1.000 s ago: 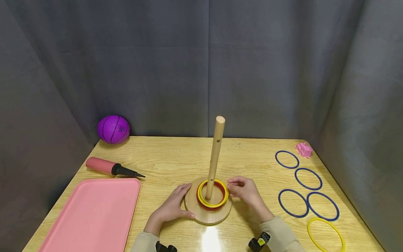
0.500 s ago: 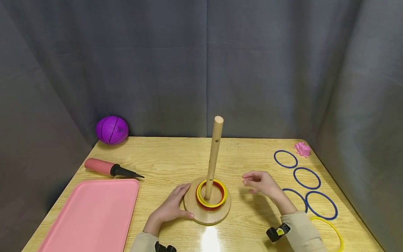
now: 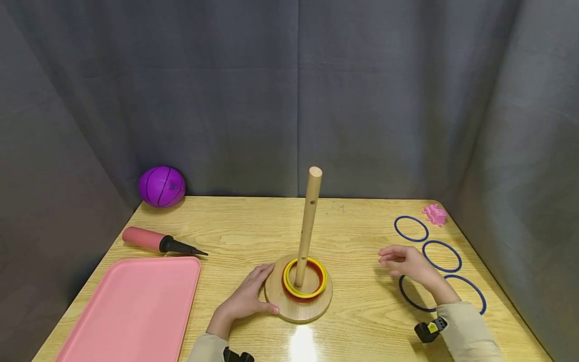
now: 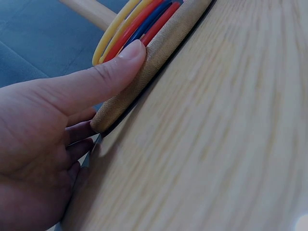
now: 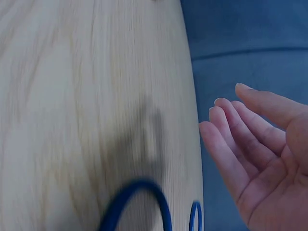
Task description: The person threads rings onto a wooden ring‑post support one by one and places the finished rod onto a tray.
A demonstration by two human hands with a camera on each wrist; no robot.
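A wooden ring-toss stand, with round base (image 3: pixel 298 312) and upright peg (image 3: pixel 309 221), stands mid-table. Around the peg's foot lies a stack of yellow, red and blue rings (image 4: pixel 139 29), with yellow (image 3: pixel 324 284) on top. My left hand (image 3: pixel 244 299) grips the base's left edge; its thumb (image 4: pixel 103 82) presses on the rim while the other fingers lie round the side. To the right, my right hand (image 3: pixel 409 264) hovers above the table with loosely bent fingers (image 5: pixel 224 149), holding nothing. Closest to it is a blue ring (image 3: pixel 412 304), partly hidden under the forearm.
More blue rings (image 3: pixel 461 259) lie along the table's right side, near a small pink toy (image 3: pixel 436 214). At left are a pink tray (image 3: pixel 131 306), a pink-and-black hand pump (image 3: pixel 145 238) and a purple ball (image 3: pixel 162 186). Dark curtains (image 3: pixel 226 100) surround the table.
My right hand has moved away from the ring stack, rightwards to the loose blue rings. Its sleeve now covers the loose yellow ring. The left hand stays on the base.
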